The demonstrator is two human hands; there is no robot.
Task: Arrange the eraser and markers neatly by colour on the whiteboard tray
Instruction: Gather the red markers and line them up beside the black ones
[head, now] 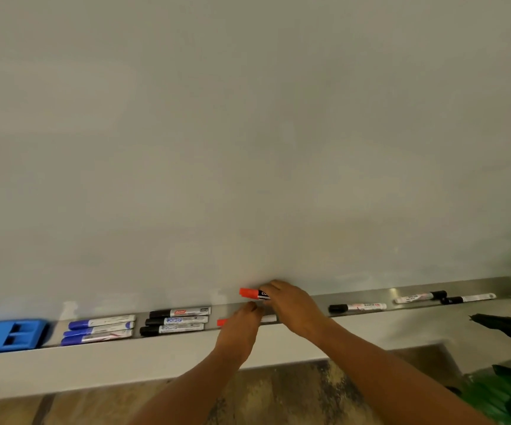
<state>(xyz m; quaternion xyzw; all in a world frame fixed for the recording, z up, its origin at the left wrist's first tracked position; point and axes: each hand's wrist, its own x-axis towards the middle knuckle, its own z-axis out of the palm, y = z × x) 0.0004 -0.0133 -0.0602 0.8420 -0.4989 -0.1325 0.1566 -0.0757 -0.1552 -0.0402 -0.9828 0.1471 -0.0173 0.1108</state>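
Red marker [249, 292] going down next

Right hand [291, 308] grips it, long axis along the tray [309, 299]; left hand [242, 328] rests fingers closed on another red [222, 322] below.

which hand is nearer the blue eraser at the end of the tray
Left. The left hand rests on a red marker on the tray, just past the black markers from the blue eraser. The right hand is farther away, holding another red marker.

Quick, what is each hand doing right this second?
Left hand: fingers resting on a red marker lying in the tray; a closed grip cannot be told.
Right hand: closed on a raised red-capped marker.
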